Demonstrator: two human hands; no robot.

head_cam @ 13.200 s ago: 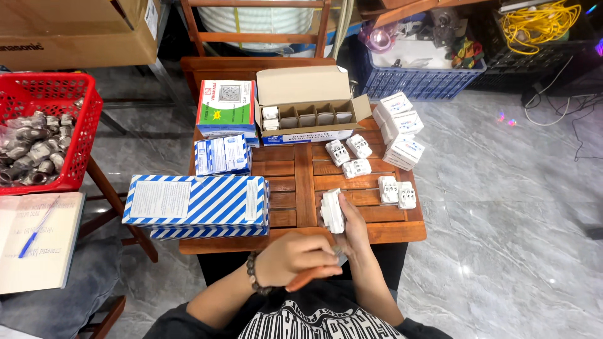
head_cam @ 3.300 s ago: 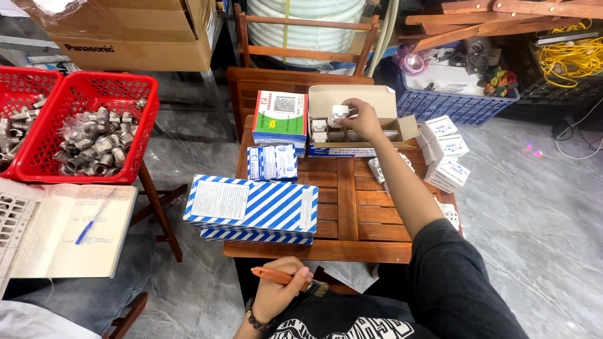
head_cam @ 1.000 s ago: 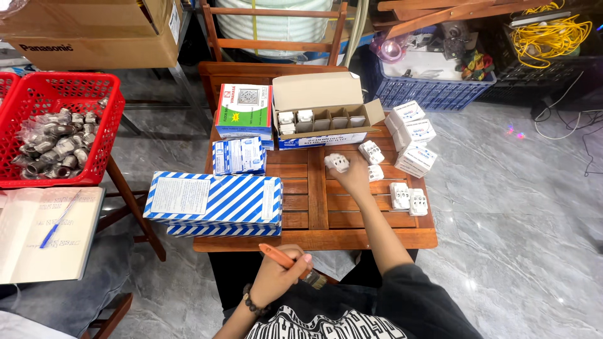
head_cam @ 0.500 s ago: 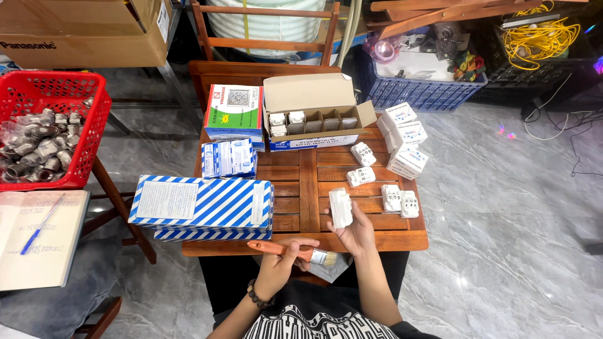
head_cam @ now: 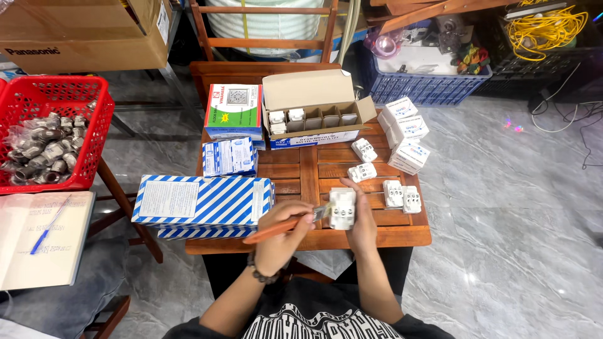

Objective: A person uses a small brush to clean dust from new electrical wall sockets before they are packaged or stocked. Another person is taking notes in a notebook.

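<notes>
My right hand (head_cam: pixel 359 221) grips a white electrical socket (head_cam: pixel 342 208) upright over the front edge of the small wooden table (head_cam: pixel 314 176). An orange-handled screwdriver (head_cam: pixel 279 227) is in my left hand (head_cam: pixel 281 235), its metal tip touching the socket's left side. Several more white sockets (head_cam: pixel 364 150) lie loose on the table to the right of my hands. At the back stands an open cardboard box (head_cam: pixel 314 110) with dividers, a few sockets in its left slots.
Blue-and-white striped boxes (head_cam: pixel 201 201) fill the table's left side, with a green-and-white box (head_cam: pixel 233 112) behind them. Small white boxes (head_cam: pixel 405 135) are stacked at the right. A red basket of metal fittings (head_cam: pixel 47 135) and a notebook with a pen (head_cam: pixel 41 235) sit at left.
My right hand took a socket from the table and pulled it to the front edge. My left hand raised the screwdriver until its tip met the socket.
</notes>
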